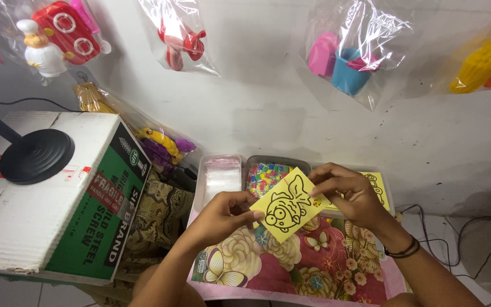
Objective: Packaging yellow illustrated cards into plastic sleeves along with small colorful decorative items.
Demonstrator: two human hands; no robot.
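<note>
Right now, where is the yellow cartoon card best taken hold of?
By its edges, as it is held: the yellow card is thin, flat and tilted, so a pinch suits it. The left hand pinches the lower left edge from the left, and the right hand takes the upper right corner from the right.

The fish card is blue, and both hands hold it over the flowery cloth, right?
Not quite. The head view shows the fish card is yellow with a black outline drawing, not blue. The rest is right: the left hand and right hand both hold it over the flowery cloth.
</note>
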